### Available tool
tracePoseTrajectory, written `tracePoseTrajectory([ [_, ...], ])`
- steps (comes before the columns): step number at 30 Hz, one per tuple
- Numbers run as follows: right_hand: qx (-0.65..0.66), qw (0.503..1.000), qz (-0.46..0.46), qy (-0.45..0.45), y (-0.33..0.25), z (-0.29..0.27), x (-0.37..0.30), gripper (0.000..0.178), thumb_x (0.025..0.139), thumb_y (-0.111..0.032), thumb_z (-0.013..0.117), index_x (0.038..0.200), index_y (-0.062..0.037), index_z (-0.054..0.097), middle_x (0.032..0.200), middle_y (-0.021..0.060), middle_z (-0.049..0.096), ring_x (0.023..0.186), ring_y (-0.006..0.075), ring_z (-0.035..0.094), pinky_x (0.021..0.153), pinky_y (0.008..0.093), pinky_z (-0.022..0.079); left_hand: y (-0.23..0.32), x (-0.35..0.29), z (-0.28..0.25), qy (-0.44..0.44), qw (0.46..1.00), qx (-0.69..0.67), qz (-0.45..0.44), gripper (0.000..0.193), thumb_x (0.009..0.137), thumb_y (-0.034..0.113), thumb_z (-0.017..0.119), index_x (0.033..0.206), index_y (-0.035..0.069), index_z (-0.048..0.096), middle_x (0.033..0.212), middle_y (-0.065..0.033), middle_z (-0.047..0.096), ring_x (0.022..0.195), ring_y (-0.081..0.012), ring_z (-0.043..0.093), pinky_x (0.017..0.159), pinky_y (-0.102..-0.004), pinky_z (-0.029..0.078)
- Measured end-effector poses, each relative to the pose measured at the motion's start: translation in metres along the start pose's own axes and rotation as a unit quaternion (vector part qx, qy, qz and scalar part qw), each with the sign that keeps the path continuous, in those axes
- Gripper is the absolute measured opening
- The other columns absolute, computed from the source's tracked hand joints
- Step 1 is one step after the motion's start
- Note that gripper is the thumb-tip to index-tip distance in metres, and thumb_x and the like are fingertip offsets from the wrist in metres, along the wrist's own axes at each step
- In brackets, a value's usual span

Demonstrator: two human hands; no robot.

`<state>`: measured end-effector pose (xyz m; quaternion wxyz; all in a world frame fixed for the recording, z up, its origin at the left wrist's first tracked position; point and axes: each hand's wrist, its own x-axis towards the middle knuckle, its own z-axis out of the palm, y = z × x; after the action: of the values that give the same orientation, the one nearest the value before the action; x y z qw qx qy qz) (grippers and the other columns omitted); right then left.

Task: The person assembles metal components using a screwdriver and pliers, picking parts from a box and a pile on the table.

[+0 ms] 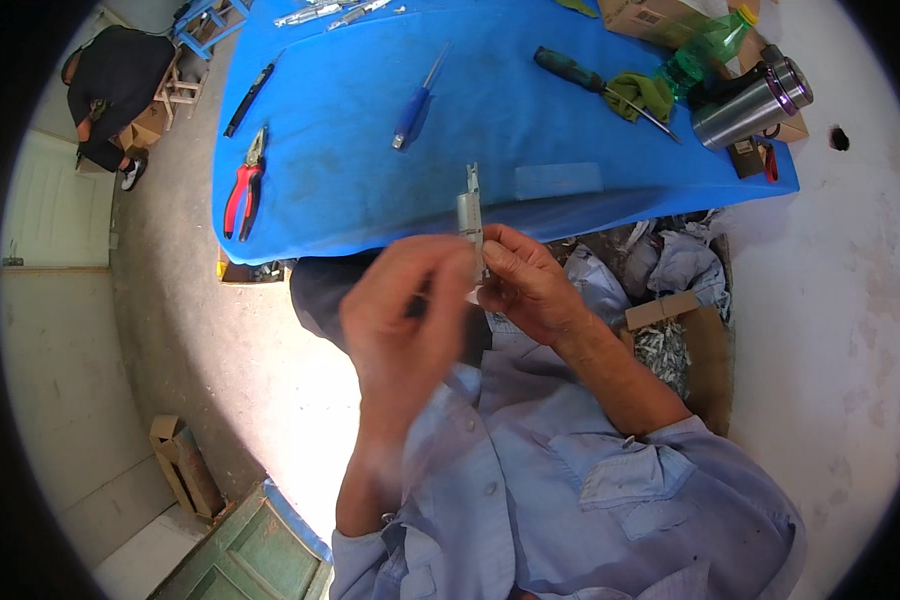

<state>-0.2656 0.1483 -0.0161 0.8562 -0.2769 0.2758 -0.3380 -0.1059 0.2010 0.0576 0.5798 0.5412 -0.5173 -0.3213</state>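
In front of my chest, my right hand (535, 285) grips the lower end of a slim silver-grey metal part (472, 210), which stands upright with a narrow, notched tip. My left hand (410, 300) is beside its lower half, fingers bent toward it. Motion smears those fingers, and whether they touch the part cannot be made out. Just beyond, on a blue cloth-covered table (340, 160), lie a screwdriver with a blue handle (410, 118) and, at the left, pliers with red and black grips (243, 195).
A black pen-like tool (251, 98) lies at the table's left, a green-handled screwdriver (570, 70) by a green cloth (640, 97) at its right. A steel flask (755, 105) and green bottle (705, 55) lean there. Below is a box of metal pieces (662, 355). Another person (120, 80) sits far left.
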Motion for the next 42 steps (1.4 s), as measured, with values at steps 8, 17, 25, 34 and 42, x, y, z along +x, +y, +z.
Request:
tracePoseTrajectory([
  [8, 0.010, 0.999, 0.027, -0.044, -0.001, 0.006, 0.005, 0.032, 0.110, -0.027, 0.051, 0.131, -0.0031, 0.059, 0.102, 0.0023, 0.066, 0.088, 0.0101, 0.065, 0.063, 0.0219, 0.045, -0.034, -0.020, -0.033, 0.103, 0.972, -0.105, -0.183, 0.017, 0.102, 0.017, 0.069, 0.109, 0.002, 0.073, 0.097, -0.0071, 0.075, 0.079, -0.0104, 0.066, 0.068, -0.0247, 0.052],
  [17, 0.061, 0.989, 0.063, -0.118, 0.007, 0.008, 0.000, 0.037, 0.109, -0.027, 0.053, 0.132, 0.0009, 0.060, 0.099, 0.0015, 0.063, 0.080, 0.0085, 0.058, 0.063, 0.0209, 0.043, -0.043, -0.015, -0.019, 0.057, 0.966, -0.143, -0.208, 0.029, 0.104, 0.024, 0.067, 0.120, 0.001, 0.071, 0.101, -0.0048, 0.075, 0.087, -0.0104, 0.070, 0.071, -0.0230, 0.051],
  [25, 0.134, 0.972, 0.134, -0.140, 0.014, 0.005, 0.001, 0.041, 0.107, -0.026, 0.055, 0.135, 0.0029, 0.059, 0.099, 0.0027, 0.065, 0.075, 0.0077, 0.054, 0.062, 0.0194, 0.042, -0.063, -0.011, -0.023, 0.044, 0.936, -0.239, -0.255, 0.028, 0.105, 0.021, 0.064, 0.123, 0.000, 0.070, 0.090, -0.0016, 0.069, 0.076, -0.0078, 0.061, 0.067, -0.0240, 0.048],
  [34, -0.001, 0.988, 0.132, -0.084, 0.012, 0.005, 0.008, 0.036, 0.109, -0.025, 0.047, 0.126, 0.0016, 0.062, 0.097, 0.0058, 0.069, 0.077, 0.0096, 0.065, 0.058, 0.0195, 0.045, -0.071, -0.006, -0.028, 0.070, 0.904, -0.294, -0.303, 0.024, 0.098, 0.028, 0.074, 0.098, 0.005, 0.067, 0.080, -0.0017, 0.067, 0.070, -0.0078, 0.058, 0.063, -0.0226, 0.044],
  [42, -0.136, 0.985, 0.098, -0.045, 0.012, 0.011, 0.018, 0.035, 0.108, -0.023, 0.044, 0.127, 0.0011, 0.062, 0.099, 0.0073, 0.071, 0.079, 0.0095, 0.066, 0.059, 0.0191, 0.047, -0.082, -0.009, -0.034, 0.087, 0.910, -0.276, -0.297, 0.019, 0.101, 0.024, 0.071, 0.095, 0.007, 0.065, 0.079, -0.0008, 0.064, 0.069, -0.0072, 0.057, 0.061, -0.0229, 0.044],
])
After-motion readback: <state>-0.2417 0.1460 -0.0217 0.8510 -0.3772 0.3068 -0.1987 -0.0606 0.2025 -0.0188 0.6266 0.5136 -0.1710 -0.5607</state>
